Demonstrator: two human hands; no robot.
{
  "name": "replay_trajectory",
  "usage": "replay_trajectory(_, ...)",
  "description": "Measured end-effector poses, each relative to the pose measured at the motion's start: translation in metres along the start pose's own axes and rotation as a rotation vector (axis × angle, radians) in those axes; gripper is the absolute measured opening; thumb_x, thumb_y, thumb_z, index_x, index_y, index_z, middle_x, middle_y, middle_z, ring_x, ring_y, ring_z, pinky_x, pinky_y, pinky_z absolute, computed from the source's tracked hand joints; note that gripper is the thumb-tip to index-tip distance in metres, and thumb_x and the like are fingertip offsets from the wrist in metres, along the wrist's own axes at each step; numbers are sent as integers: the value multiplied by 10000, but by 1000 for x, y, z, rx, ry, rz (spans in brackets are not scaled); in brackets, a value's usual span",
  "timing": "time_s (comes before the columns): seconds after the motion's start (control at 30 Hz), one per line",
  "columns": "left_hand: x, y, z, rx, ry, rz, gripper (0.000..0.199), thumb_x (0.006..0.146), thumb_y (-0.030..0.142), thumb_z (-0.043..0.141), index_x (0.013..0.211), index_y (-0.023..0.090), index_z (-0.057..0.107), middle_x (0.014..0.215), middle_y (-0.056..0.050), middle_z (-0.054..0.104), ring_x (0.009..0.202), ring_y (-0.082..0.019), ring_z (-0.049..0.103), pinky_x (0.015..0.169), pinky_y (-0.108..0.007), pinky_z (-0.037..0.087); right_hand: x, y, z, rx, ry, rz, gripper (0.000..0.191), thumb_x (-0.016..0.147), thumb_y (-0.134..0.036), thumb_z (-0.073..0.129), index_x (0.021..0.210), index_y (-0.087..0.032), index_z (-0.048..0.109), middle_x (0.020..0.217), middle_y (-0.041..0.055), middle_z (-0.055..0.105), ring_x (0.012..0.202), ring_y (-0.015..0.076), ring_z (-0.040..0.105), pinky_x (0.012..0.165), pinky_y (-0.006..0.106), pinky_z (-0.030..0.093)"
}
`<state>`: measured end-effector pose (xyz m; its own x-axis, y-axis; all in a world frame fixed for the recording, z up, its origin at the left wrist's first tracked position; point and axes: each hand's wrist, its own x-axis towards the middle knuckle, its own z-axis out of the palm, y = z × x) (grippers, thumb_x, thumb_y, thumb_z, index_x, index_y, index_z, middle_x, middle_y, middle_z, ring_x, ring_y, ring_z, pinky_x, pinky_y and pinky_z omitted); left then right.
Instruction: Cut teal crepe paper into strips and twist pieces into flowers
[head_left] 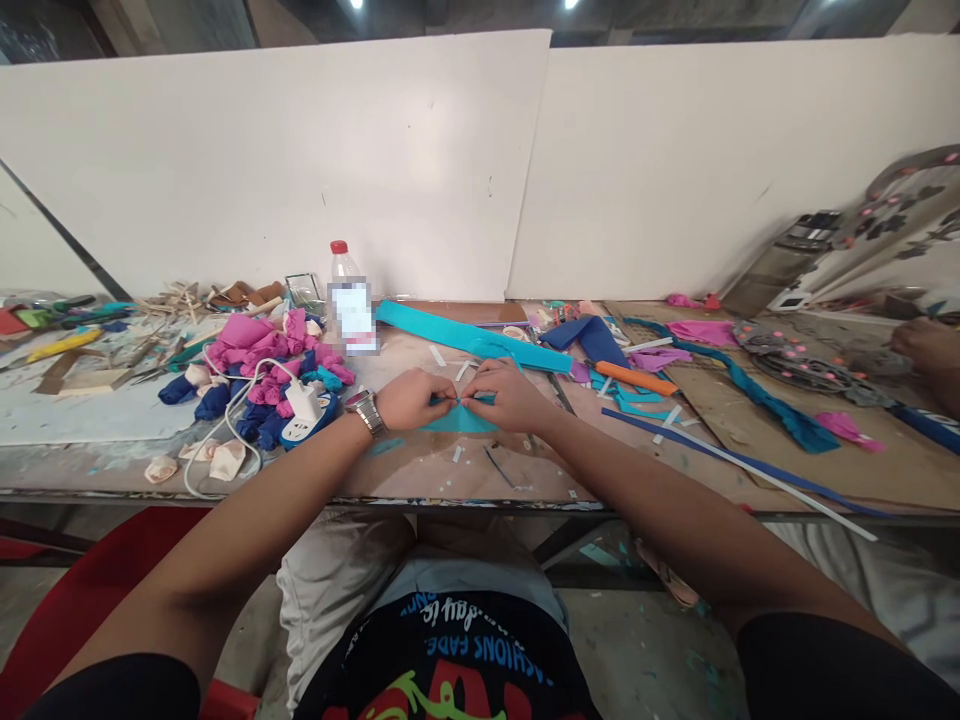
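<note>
Both hands meet over the table in front of me, fingertips almost touching. My left hand (416, 401), with a watch at the wrist, pinches the upper edge of a turquoise crepe paper piece (459, 420). Close beside it, my right hand (504, 396) pinches the same piece between thumb and forefinger. The paper hangs below the fingers, partly hidden by them. Just behind the hands lies a long turquoise crepe paper strip (442, 332), slanting down to the right. Small white strips (438, 356) are scattered around.
Pink and blue crepe flowers (255, 350) are heaped at left beside a white charger (303, 402) with its cable. A bottle (345, 290) stands behind. Orange roll (636, 378), blue strip (735, 460) and white stick (780, 486) lie right. Another person's hand (926, 352) shows far right.
</note>
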<state>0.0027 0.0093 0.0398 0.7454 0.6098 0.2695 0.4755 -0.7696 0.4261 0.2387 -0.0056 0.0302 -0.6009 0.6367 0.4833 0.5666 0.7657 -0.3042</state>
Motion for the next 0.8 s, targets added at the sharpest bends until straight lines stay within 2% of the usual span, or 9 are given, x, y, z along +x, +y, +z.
replay_trajectory(0.27, -1, 2, -1, -50, 3, -17, 168, 880, 235, 571, 846, 153, 714, 685, 9, 674, 588, -109, 514, 616, -253, 339, 1, 5, 2, -28, 20, -9, 120, 899, -267, 692, 811, -233, 766, 895, 34, 813, 976, 260, 681, 926, 414, 350)
replay_trajectory(0.63, 0, -5, 0, -38, -14, -19, 191, 808, 169, 577, 895, 153, 746, 696, 5, 695, 597, -119, 543, 614, -253, 345, 0, 2, -1, -35, -3, -9, 120, 888, -245, 695, 796, -225, 768, 882, 31, 797, 965, 257, 677, 910, 429, 313)
replay_trajectory(0.8, -1, -6, -1, -79, -31, -20, 162, 849, 224, 592, 864, 148, 734, 683, 11, 680, 592, -112, 517, 614, -253, 345, 1, 2, -1, -20, -12, -13, 120, 887, -242, 690, 789, -225, 758, 877, 32, 794, 977, 261, 679, 918, 428, 330)
